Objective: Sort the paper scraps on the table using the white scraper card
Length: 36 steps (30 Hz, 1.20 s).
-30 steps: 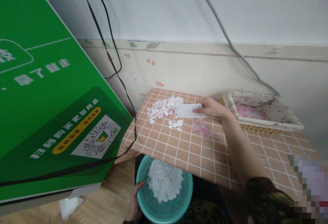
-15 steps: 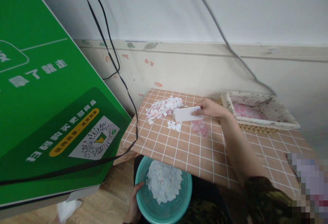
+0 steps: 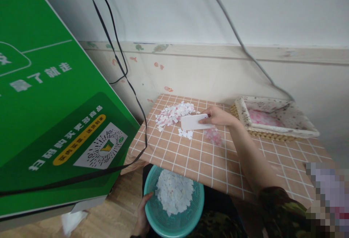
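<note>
My right hand (image 3: pixel 216 116) is closed on a flat white scraper (image 3: pixel 191 122) low over the table. Just beyond its left end lies a heap of small white and pink paper pieces (image 3: pixel 174 113). A few white pieces (image 3: pixel 185 133) lie nearer to me, and some clear and pink bits (image 3: pixel 213 136) are scattered below my hand. At the table's front edge, my left hand (image 3: pixel 143 209) grips the rim of a green plastic basket (image 3: pixel 174 227), its fingers partly hidden. Many white paper pieces (image 3: pixel 174 192) fill the middle of that basket.
A cloth-lined wicker basket (image 3: pixel 278 132) with pink bits inside stands at the table's back right. The checked tablecloth (image 3: pixel 191 158) reaches the wall. To the left rises a large green panel (image 3: pixel 54 103), with a black strap (image 3: pixel 145 129) hanging across the table's left corner.
My right hand has moved slightly left with the scraper, bringing it closer to the paper heap. My left hand and the green basket have stayed put.
</note>
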Each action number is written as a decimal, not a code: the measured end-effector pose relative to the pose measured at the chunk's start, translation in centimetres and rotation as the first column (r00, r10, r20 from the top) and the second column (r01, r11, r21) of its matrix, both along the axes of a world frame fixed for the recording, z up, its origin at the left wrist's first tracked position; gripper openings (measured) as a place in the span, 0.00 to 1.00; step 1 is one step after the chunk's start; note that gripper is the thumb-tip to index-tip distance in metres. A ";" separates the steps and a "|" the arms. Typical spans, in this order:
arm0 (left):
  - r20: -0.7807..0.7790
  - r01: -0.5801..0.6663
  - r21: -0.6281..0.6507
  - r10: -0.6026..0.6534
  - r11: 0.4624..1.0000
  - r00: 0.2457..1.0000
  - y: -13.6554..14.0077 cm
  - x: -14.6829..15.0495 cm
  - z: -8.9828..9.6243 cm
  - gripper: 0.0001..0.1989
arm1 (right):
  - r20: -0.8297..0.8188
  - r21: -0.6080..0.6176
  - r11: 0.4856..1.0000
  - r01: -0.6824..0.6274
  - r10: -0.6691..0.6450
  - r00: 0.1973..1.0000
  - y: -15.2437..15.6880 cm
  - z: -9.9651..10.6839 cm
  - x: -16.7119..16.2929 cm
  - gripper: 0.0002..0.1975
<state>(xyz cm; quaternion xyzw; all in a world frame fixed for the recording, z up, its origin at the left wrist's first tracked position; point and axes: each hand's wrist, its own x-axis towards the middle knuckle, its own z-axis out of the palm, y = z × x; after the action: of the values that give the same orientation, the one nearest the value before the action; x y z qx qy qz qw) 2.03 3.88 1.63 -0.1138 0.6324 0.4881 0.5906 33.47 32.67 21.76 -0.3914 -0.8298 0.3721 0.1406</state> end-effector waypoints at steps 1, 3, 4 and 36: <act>0.024 0.007 0.016 -0.007 1.000 1.000 0.0 0.0 0.0 0.09 | 0.010 0.003 1.000 -0.011 0.011 1.000 0.0 0.0 -0.1 0.12; 0.092 0.033 0.064 -0.039 0.997 0.995 0.0 -0.1 0.0 0.10 | 0.033 0.019 1.000 -0.002 0.002 0.999 0.0 0.0 -0.1 0.11; 0.104 0.036 0.067 -0.043 0.997 0.994 0.0 -0.1 0.0 0.10 | 0.040 0.028 1.000 0.013 -0.014 0.999 0.0 0.1 0.0 0.11; 0.126 0.037 0.108 -0.051 0.993 0.991 -0.6 -0.8 -1.9 0.19 | 0.110 0.070 0.998 -0.002 -0.006 0.994 -0.2 0.6 0.4 0.10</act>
<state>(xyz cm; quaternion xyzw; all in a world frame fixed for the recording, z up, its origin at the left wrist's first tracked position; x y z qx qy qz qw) 1.22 3.26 -0.23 -0.0997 0.5688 0.4993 0.6459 33.82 32.42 22.36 -0.4071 -0.8484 0.3204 0.1085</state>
